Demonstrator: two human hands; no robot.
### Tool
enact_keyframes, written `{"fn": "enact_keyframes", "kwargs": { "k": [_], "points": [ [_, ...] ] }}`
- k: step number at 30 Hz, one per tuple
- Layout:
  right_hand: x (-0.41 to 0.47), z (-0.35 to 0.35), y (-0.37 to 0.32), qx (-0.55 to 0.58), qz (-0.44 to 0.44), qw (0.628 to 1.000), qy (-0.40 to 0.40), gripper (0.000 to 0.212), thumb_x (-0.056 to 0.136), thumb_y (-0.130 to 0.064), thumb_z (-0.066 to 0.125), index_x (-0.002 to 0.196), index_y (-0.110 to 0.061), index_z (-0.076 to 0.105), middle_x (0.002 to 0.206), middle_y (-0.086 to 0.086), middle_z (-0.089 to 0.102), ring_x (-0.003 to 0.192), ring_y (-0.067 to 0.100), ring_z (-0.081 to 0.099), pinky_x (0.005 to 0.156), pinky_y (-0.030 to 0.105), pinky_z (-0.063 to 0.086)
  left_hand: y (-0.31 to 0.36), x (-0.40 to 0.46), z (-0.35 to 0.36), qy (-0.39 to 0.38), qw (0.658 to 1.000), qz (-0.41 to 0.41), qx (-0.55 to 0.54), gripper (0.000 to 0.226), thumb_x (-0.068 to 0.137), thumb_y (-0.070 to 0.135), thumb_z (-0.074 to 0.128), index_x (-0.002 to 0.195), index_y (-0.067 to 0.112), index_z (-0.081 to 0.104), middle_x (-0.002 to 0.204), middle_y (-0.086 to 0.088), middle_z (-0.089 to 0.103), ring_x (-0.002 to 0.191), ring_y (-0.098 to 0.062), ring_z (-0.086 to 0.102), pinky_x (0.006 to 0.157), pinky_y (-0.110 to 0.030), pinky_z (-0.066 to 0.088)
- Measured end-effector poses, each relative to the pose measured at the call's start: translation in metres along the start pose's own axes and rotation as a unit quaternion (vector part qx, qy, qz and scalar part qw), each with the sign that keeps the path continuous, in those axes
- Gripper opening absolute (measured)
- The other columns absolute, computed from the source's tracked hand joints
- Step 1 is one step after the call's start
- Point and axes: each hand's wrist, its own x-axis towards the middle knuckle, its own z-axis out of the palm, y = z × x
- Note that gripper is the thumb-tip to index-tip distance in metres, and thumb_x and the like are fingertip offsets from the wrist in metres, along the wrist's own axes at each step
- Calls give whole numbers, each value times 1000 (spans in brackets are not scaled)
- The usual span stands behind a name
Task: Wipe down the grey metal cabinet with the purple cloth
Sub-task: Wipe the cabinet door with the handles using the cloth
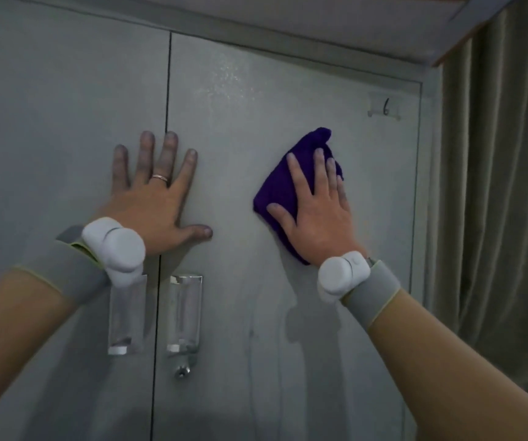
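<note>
The grey metal cabinet (240, 100) fills the view, with two doors that meet at a dark vertical seam. My right hand (316, 214) lies flat on the purple cloth (280, 192) and presses it against the upper part of the right door. The cloth is bunched, and its top corner pokes up above my fingertips. My left hand (157, 198) rests flat with spread fingers across the seam, holding nothing. A ring sits on one of its fingers. Both wrists wear grey bands with white devices.
Two shiny recessed handles (184, 313) sit on either side of the seam below my hands, with a small keyhole (181, 372) under the right one. A label marked 6 (385, 109) is at the right door's upper corner. An olive curtain (498, 202) hangs to the right.
</note>
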Motion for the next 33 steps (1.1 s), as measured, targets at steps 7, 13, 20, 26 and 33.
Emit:
{"fn": "enact_keyframes", "kwargs": {
  "k": [7, 13, 20, 26, 33],
  "points": [
    [-17, -9, 99, 41, 132, 990, 6, 84, 84, -75, 23, 151, -38, -10, 163, 7, -10, 149, 30, -2, 120, 48, 5, 6, -11, 3, -52, 998, 17, 24, 138, 55, 89, 48, 135, 25, -44, 144, -8, -49, 130, -31, -47, 109, -59, -21],
    [-2, 3, 56, 65, 82, 994, 33, 80, 87, -71, 22, 152, -36, -9, 162, 9, -14, 148, 28, -13, 120, 49, 0, 3, -4, 4, -47, 999, 10, 18, 141, 55, 88, 53, 126, 28, -53, 136, -6, -57, 126, -31, -52, 102, -57, -31],
    [3, 23, -66, 31, -58, 998, 24, 76, 92, -68, 26, 154, -31, 2, 163, 12, -7, 149, 32, -10, 121, 44, -5, -2, -9, 4, -43, 999, 5, 30, 141, 52, 91, 49, 132, 26, -47, 138, -7, -55, 128, -32, -49, 109, -60, -21],
    [-8, 9, 4, 4, -28, 1000, 10, 80, 88, -73, 22, 154, -32, 2, 163, 10, -3, 150, 29, -4, 121, 41, 2, 6, -11, -2, -39, 999, -7, 33, 143, 51, 91, 49, 137, 22, -42, 148, -10, -43, 136, -35, -38, 111, -61, -15],
    [-42, 5, 94, 35, 113, 993, -3, 80, 89, -70, 26, 152, -36, -9, 163, 8, -9, 149, 28, -5, 120, 47, 6, 12, -34, 24, -26, 996, 21, 81, 144, 52, 95, 41, 130, 12, -48, 143, -18, -45, 138, -45, -30, 109, -66, -10]
  ]
}}
